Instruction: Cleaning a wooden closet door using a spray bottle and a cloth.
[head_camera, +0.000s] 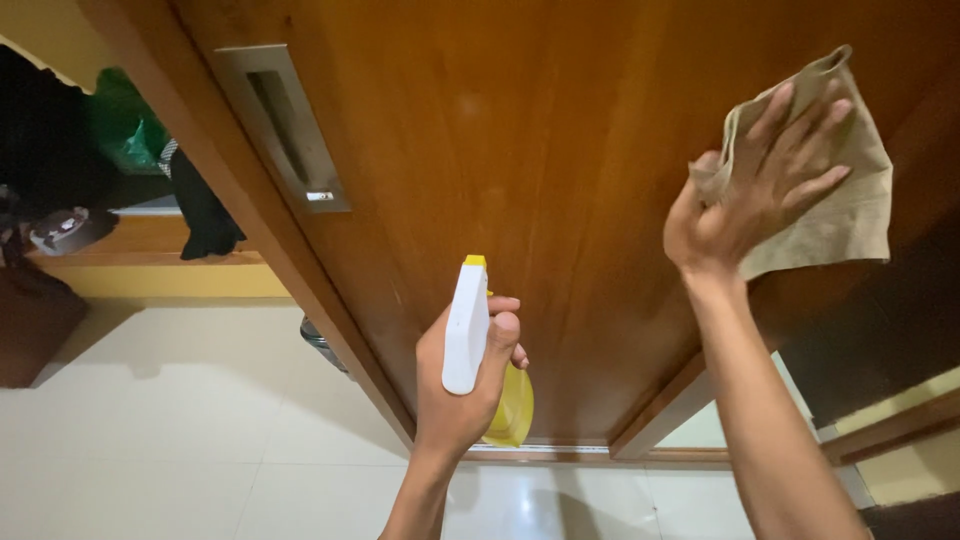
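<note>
Left hand (462, 385) closed on spray bottle (470, 330), right hand (750, 195) flat, fingers (812, 150) spread, pressing cloth (835, 190) to wooden door (520, 150): wipe with even pressure.

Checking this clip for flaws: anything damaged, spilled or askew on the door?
Nothing stands out. The wooden door looks intact, with no visible drips. The right hand presses a cloth flat; the left hand holds a spray bottle.

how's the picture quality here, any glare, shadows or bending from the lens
Head view: warm, dim indoor light; soft sheen patches on the wooden door and a bright reflection on the floor tiles. The metal door plate catches a small glint. Wide-angle distortion tilts and splays the door's edges. The left hand with the spray bottle and the right hand on the beige cloth look sharp; the dark corner at left is murky.
</note>
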